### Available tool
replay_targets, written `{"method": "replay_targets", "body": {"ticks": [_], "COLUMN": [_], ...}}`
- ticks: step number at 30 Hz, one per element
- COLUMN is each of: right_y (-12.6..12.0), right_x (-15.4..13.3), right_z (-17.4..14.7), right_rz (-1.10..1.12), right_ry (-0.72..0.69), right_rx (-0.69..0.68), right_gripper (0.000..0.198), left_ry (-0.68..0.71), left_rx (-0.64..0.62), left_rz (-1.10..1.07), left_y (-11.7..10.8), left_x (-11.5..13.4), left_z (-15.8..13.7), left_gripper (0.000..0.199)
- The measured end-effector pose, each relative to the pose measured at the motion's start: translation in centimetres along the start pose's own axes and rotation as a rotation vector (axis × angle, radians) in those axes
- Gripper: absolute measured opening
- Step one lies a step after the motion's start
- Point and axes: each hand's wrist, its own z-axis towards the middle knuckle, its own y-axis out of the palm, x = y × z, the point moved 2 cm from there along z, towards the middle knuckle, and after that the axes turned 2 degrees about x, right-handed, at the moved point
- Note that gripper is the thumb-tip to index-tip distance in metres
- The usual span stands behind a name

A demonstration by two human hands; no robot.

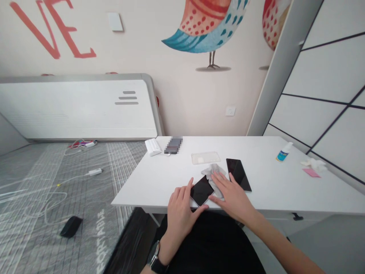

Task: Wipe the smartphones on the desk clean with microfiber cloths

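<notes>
On the white table (265,179), near its front edge, lies a phone (200,193) with its dark screen up. My left hand (181,209) holds it by the left and lower edges, thumb and fingers apart around it. A crumpled grey cloth (210,170) covers the phone's upper right part. My right hand (228,192) presses the cloth down there, its thumb near the phone's lower right edge. Just right of the cloth is a second, larger dark-screened device (241,175). Behind the cloth lies a clear phone case (205,158).
A white charger-like box (153,147) and a blurred dark device (173,145) sit at the back left. To the right stand a spray bottle (284,152), a white tissue (314,164) and a pink slip (311,173). Left is a bed (94,198) with cables and a black pouch-like object (71,227).
</notes>
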Motion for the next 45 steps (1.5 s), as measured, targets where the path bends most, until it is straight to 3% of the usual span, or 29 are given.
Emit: {"method": "replay_targets", "body": {"ticks": [4,5,9,14,19,23,24,28,33,38,42,43,45], "right_y": [0.3,0.2,-0.2,0.3,0.1,0.6,0.6,0.4,0.3,-0.4,-0.2,-0.1,-0.1], "right_x": [-1.7,-1.8,-1.6,-2.8,-1.4,-2.5,-2.6,-2.1,-2.7,-1.4,-2.1,-1.9,-1.2], "right_z": [0.1,0.3,0.9,0.7,1.3,1.2,1.2,2.0,1.8,1.8,0.8,0.6,0.5], "right_rz": [0.141,0.143,0.036,0.163,0.000,0.098,0.102,-0.010,0.057,-0.065,0.061,0.067,0.014], "right_ry": [-0.216,-0.213,0.010,-0.243,-0.016,-0.232,-0.234,-0.020,-0.231,-0.007,-0.235,-0.241,-0.125], "right_rx": [-0.117,-0.123,-0.064,-0.139,-0.023,-0.094,-0.101,-0.025,-0.120,-0.066,-0.140,-0.147,-0.106], "right_gripper": [0.090,0.084,0.076,0.082,0.075,0.085,0.083,0.077,0.077,0.073,0.077,0.076,0.075], "left_ry": [0.005,0.006,0.007,-0.014,-0.018,-0.012,-0.010,-0.011,0.003,0.002,0.017,0.019,0.020], "left_rx": [0.009,0.012,0.002,-0.032,-0.012,-0.010,-0.007,-0.002,-0.018,0.013,0.010,0.016,0.027], "left_rz": [0.034,0.036,0.014,0.033,0.011,0.044,0.045,0.009,0.030,0.030,0.053,0.058,0.056], "left_y": [0.0,0.0,0.0,0.1,0.1,0.2,0.2,0.0,0.0,-0.1,0.0,0.0,0.0], "left_x": [-0.1,-0.1,-0.1,-0.1,0.0,-0.1,-0.1,0.0,0.0,0.0,0.0,0.0,0.0], "left_z": [0.0,0.0,0.1,-0.1,-0.1,-0.1,0.0,0.0,-0.1,-0.1,-0.1,-0.1,-0.1], "left_gripper": [0.085,0.084,0.086,0.083,0.089,0.086,0.085,0.086,0.083,0.091,0.085,0.085,0.088]}}
